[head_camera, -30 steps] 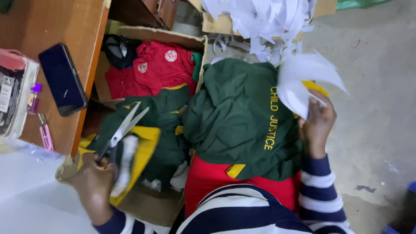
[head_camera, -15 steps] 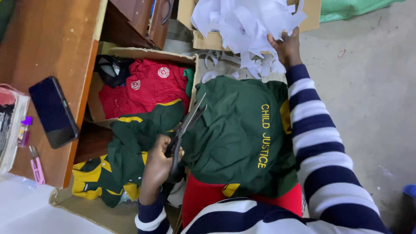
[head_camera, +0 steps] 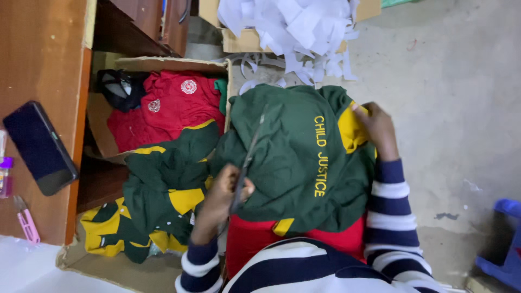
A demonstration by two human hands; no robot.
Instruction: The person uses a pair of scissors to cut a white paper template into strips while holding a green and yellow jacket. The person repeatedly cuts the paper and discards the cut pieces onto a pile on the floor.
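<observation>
We have open room on the bare floor [head_camera: 450, 108] to our right, as far as the blue stool [head_camera: 502, 244]. Ahead, a box [head_camera: 244, 39] heaped with paper scraps [head_camera: 293, 27] blocks the way. To our left, the carton [head_camera: 100, 122] of red and green shirts and the desk [head_camera: 43, 59] close us in. Between these, the green garment [head_camera: 293, 157] fills our lap.
</observation>
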